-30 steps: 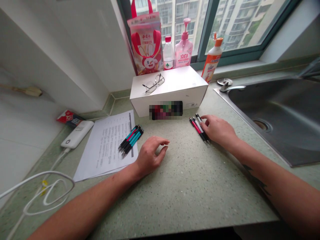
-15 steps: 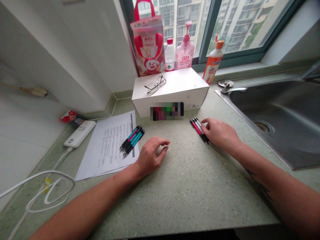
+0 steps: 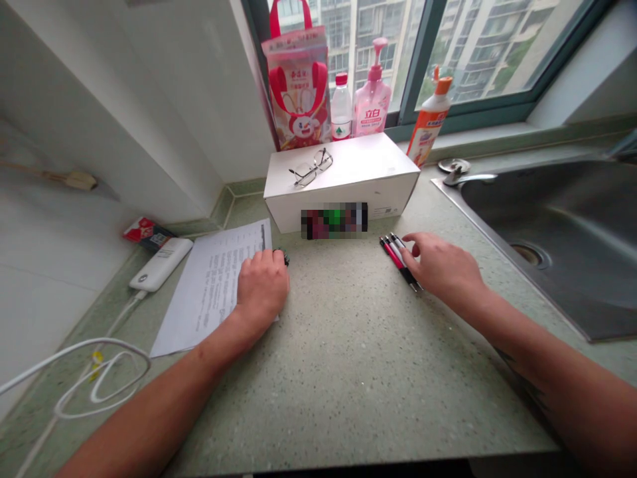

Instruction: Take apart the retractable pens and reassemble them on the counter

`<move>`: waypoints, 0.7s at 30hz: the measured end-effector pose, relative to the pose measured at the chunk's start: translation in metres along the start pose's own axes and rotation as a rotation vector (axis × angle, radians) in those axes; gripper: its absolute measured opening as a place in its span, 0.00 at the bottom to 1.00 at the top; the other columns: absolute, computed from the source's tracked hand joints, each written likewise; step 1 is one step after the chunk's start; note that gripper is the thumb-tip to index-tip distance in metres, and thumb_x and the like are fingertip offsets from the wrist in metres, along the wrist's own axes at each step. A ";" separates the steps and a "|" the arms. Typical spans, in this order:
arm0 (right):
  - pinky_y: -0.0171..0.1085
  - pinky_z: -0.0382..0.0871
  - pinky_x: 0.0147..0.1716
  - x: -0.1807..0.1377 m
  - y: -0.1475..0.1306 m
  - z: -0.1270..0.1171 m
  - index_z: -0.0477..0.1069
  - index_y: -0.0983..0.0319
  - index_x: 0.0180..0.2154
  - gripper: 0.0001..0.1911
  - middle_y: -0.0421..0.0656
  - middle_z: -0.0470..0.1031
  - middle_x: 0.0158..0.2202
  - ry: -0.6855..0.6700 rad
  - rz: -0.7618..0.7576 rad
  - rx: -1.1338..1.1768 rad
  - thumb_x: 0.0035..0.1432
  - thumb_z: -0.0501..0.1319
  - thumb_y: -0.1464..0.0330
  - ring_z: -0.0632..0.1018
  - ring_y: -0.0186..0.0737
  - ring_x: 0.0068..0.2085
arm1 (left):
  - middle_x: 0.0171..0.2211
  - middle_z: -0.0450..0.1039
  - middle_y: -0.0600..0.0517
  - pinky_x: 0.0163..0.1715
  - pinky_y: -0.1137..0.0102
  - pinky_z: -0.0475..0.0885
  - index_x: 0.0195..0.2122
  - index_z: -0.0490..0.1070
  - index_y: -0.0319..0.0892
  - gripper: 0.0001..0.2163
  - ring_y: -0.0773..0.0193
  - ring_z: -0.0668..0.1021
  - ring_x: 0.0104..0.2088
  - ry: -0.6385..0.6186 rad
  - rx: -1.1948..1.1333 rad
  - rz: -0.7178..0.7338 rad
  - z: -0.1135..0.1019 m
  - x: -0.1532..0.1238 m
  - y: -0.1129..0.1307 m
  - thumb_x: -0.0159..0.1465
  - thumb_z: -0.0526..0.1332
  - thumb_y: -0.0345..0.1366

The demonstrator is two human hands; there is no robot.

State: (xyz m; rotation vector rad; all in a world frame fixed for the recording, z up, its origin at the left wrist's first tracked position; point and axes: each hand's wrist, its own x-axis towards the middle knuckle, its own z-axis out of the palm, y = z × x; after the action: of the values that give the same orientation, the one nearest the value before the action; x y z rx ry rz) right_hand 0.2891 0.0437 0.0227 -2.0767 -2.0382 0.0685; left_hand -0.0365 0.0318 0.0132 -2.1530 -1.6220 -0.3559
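The left hand (image 3: 262,285) is lying knuckles-up over the pen bundle (image 3: 284,257) on the printed paper sheet (image 3: 212,292), perhaps gripping it; I cannot tell. The right hand (image 3: 440,269) is resting loosely open, fingertips touching the slim plastic pens (image 3: 395,251) on the speckled counter (image 3: 348,345).

The tabletop (image 3: 348,372) looks like speckled green stone, matt; the sink (image 3: 572,226) is dull brushed metal, the pens (image 3: 397,257) glossy plastic, the sheets (image 3: 213,292) matt paper, the box (image 3: 358,169) smooth white card
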 end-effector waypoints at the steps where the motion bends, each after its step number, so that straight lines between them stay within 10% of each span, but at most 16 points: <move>1: 0.44 0.64 0.29 -0.001 -0.001 0.000 0.74 0.57 0.52 0.21 0.49 0.81 0.43 -0.003 -0.006 -0.002 0.66 0.52 0.57 0.79 0.51 0.36 | 0.29 0.72 0.43 0.31 0.60 0.65 0.35 0.71 0.40 0.06 0.51 0.73 0.32 -0.019 -0.005 -0.009 0.001 0.000 -0.001 0.64 0.54 0.29; 16: 0.41 0.60 0.26 -0.010 -0.012 -0.003 0.76 0.58 0.49 0.18 0.47 0.81 0.41 0.085 -0.100 0.043 0.67 0.52 0.59 0.78 0.46 0.32 | 0.28 0.70 0.44 0.29 0.63 0.64 0.36 0.73 0.38 0.11 0.56 0.72 0.27 0.021 -0.061 -0.004 0.003 -0.001 0.004 0.66 0.51 0.26; 21: 0.38 0.63 0.27 -0.025 -0.027 0.001 0.74 0.60 0.49 0.17 0.46 0.80 0.42 0.118 -0.458 0.264 0.70 0.52 0.60 0.78 0.38 0.30 | 0.37 0.73 0.44 0.29 0.66 0.70 0.49 0.70 0.37 0.10 0.60 0.74 0.29 0.066 -0.170 0.197 -0.012 -0.007 0.027 0.71 0.52 0.28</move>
State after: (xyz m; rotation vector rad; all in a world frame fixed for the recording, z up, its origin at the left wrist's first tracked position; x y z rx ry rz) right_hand 0.2613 0.0190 0.0236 -1.3935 -2.2357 0.1248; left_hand -0.0126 0.0137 0.0159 -2.3761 -1.3730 -0.5136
